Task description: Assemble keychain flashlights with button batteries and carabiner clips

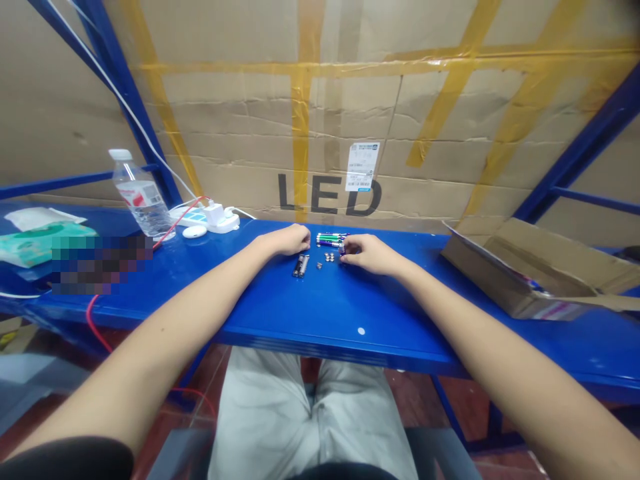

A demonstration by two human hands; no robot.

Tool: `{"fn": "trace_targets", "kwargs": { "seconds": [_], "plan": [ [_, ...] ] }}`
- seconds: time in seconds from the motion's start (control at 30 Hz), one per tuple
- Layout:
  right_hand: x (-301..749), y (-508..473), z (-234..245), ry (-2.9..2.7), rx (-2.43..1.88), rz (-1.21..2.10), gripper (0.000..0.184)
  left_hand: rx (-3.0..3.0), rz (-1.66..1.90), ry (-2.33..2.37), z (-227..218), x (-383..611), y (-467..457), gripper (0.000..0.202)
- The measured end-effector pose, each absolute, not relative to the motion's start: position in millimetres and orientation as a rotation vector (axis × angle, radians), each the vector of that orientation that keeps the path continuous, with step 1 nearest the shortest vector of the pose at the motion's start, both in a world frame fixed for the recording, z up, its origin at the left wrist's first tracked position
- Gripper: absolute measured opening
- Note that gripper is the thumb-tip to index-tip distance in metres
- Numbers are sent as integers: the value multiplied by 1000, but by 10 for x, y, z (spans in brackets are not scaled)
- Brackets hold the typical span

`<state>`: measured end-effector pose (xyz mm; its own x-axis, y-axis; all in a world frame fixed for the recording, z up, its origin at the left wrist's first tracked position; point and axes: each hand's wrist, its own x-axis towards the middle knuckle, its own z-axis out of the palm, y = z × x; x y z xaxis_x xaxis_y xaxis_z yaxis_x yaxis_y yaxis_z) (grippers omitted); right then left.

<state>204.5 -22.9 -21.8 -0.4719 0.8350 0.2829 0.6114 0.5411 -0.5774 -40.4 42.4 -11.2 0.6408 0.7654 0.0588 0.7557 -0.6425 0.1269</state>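
Observation:
Both my arms reach forward over a blue table (320,313). My left hand (290,239) rests on the tabletop with its fingers curled under; what is in them, if anything, is hidden. Just in front of it lie two dark cylindrical batteries (301,265). My right hand (366,253) is closed in a pinch on a small dark part that I cannot make out. Several tiny round button cells (329,257) lie between my hands. Behind them are small green and purple pen-like cylinders (330,239), lying side by side.
A water bottle (140,195) stands at the back left beside a white power strip with charger (210,217) and a red cable. A tissue pack (35,243) lies far left. An open cardboard box (540,273) sits right. A cardboard wall marked LED (330,195) backs the table.

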Motion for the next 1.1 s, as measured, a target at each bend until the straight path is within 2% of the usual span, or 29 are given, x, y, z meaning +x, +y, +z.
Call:
{"fn": "trace_targets", "kwargs": {
  "seconds": [0.1,0.47,0.8,1.0,1.1],
  "plan": [
    [2049,-237,-214,-2232,-1174,554,9,2847,185,1260,-143,-417,426,24],
    [2072,-228,-244,-2211,-1145,565,8,2707,433,1330,-183,-419,333,25],
    [2057,-239,-237,-2266,-1115,492,8,2680,343,1280,-132,-456,372,19],
    [2068,-200,-293,-2202,-1029,533,17,2663,889,994,-81,-276,187,21],
    [2092,-180,-295,-2170,-1009,487,20,2729,1052,754,-47,-123,66,18]
  ]
}}
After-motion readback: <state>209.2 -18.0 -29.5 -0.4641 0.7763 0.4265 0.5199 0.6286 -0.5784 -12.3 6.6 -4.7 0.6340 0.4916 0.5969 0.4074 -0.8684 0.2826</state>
